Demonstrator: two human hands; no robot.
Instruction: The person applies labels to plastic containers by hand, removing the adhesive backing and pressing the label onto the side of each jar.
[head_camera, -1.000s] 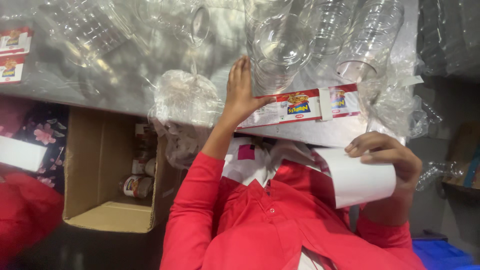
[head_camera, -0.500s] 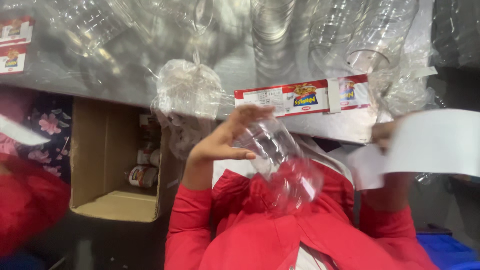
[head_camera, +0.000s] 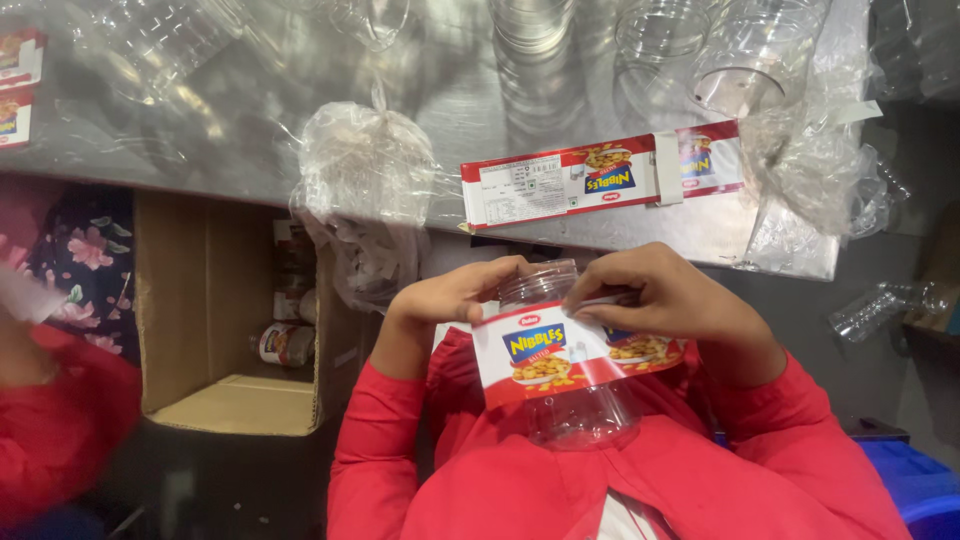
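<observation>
A clear plastic jar (head_camera: 578, 405) lies against my red shirt, below the steel table edge. My left hand (head_camera: 452, 297) grips it near its mouth. A red and white label (head_camera: 540, 356) wraps the jar's side, and my right hand (head_camera: 668, 297) presses on the label's upper right part. On the table edge just above lies a strip of flat labels (head_camera: 590, 178) of the same kind.
Several empty clear jars (head_camera: 722, 60) stand on the steel table (head_camera: 250, 120) among crumpled plastic bags (head_camera: 362, 165). An open cardboard box (head_camera: 215, 310) with labelled jars sits lower left. Another person in red (head_camera: 50, 420) is at the far left. A blue bin (head_camera: 915, 485) sits lower right.
My left hand took a jar from the table and brought it down to my chest. My right hand carried a loose label over and laid it on the jar.
</observation>
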